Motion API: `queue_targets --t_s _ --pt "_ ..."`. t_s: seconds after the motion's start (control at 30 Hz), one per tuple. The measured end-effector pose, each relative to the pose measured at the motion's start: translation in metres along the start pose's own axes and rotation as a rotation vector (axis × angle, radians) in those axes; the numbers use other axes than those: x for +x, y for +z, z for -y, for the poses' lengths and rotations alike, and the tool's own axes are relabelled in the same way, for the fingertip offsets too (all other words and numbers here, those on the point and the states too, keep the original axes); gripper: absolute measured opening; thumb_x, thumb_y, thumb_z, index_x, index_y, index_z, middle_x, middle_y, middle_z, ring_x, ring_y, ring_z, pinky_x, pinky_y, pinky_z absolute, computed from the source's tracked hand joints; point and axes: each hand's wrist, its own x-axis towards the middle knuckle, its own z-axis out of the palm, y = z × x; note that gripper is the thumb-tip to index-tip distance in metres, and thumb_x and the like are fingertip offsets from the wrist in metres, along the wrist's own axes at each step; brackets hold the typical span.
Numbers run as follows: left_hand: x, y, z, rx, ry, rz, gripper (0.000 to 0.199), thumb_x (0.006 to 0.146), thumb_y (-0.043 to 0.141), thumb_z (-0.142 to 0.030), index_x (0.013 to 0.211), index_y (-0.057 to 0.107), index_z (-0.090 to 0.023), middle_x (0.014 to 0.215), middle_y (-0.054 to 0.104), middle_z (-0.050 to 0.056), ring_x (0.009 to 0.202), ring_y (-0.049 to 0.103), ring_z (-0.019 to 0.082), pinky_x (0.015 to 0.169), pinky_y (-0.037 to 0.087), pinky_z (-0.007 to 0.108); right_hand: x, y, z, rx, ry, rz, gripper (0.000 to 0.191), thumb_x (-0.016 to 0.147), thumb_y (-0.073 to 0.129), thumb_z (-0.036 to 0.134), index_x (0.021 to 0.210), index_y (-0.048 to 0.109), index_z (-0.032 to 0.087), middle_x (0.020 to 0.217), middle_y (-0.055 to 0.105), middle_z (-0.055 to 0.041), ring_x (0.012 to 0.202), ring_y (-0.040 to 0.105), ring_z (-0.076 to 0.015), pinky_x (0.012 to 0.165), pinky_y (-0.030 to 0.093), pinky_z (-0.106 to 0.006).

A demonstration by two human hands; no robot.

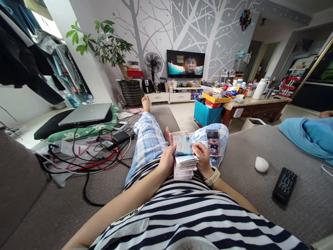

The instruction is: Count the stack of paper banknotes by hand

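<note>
A stack of banknotes [183, 144] is spread between my two hands above my lap, its upper notes pale blue and pinkish. My left hand [167, 159] is closed on the left edge of the stack. On the other side, my right hand [203, 158] pinches the right edge, with a pale watch on that wrist. The lower part of the stack bends toward me in loose layers [185, 168]. A phone [213, 147] showing a picture rests on my right thigh, just beyond my right hand.
Tangled cables [104, 152] and adapters lie on the sofa to my left, beside a closed laptop [85, 114]. To the right are a remote control [284, 185], a white rounded object [261, 164] and blue cloth [309, 137]. A cluttered low table [262, 107] stands ahead.
</note>
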Motion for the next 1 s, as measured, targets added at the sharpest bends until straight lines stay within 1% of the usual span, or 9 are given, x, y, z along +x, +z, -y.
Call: queue_targets --t_s 0.17,0.37,0.5,0.63,0.73,0.87,1.0 --pt "0.0 0.0 0.0 0.012 0.009 -0.021 0.034 0.057 0.076 -0.049 0.054 0.062 -0.018 0.055 0.063 0.002 0.06 0.055 0.019 0.059 0.044 0.03 0.0 0.0 -0.002 0.001 0.003 -0.002 0.03 0.086 0.058 0.037 0.064 0.048 0.02 0.059 0.037 0.0048 0.056 0.032 -0.0112 0.054 0.027 -0.027" --pt "-0.001 0.001 -0.001 0.024 0.031 -0.031 0.038 0.055 0.077 -0.053 0.055 0.063 -0.017 0.056 0.063 0.001 0.06 0.055 0.019 0.063 0.047 0.031 -0.001 -0.001 -0.003 0.003 -0.012 0.003 0.031 0.087 0.057 0.037 0.063 0.046 0.02 0.059 0.037 0.0047 0.056 0.032 -0.0111 0.054 0.026 -0.027" --pt "-0.001 0.002 -0.002 0.022 0.029 -0.029 0.033 0.056 0.075 -0.049 0.055 0.064 -0.017 0.056 0.063 0.002 0.06 0.054 0.019 0.061 0.045 0.03 -0.001 -0.001 -0.003 -0.005 -0.004 0.0 0.031 0.086 0.057 0.038 0.063 0.047 0.021 0.059 0.037 0.0047 0.055 0.032 -0.0112 0.054 0.026 -0.027" --pt "-0.003 0.003 -0.005 0.039 0.029 -0.039 0.026 0.061 0.072 -0.041 0.053 0.063 -0.017 0.054 0.062 0.003 0.058 0.052 0.018 0.058 0.042 0.029 -0.001 -0.001 -0.002 -0.002 0.007 0.003 0.029 0.086 0.058 0.039 0.064 0.049 0.02 0.058 0.038 0.0047 0.055 0.032 -0.0112 0.053 0.026 -0.027" --pt "-0.004 0.004 -0.006 0.03 0.023 -0.023 0.022 0.063 0.069 -0.036 0.054 0.065 -0.017 0.055 0.062 0.002 0.056 0.049 0.017 0.056 0.039 0.028 -0.001 0.0 -0.001 -0.005 0.013 0.005 0.028 0.085 0.058 0.039 0.065 0.05 0.02 0.058 0.039 0.0047 0.055 0.033 -0.0112 0.053 0.027 -0.027" --pt "-0.006 0.006 -0.009 0.023 0.024 -0.013 0.021 0.063 0.067 -0.034 0.052 0.063 -0.017 0.053 0.059 0.001 0.055 0.046 0.016 0.055 0.039 0.027 -0.001 0.0 0.001 -0.006 0.003 0.017 0.027 0.086 0.058 0.038 0.066 0.051 0.02 0.059 0.04 0.0045 0.055 0.034 -0.0114 0.053 0.027 -0.027" --pt "-0.009 0.008 -0.014 0.034 0.018 -0.01 0.019 0.062 0.067 -0.033 0.052 0.062 -0.018 0.052 0.059 0.002 0.058 0.048 0.018 0.057 0.04 0.028 -0.001 -0.001 0.0 0.002 -0.002 0.029 0.027 0.086 0.057 0.038 0.066 0.051 0.02 0.059 0.039 0.0043 0.056 0.034 -0.0116 0.053 0.027 -0.027"
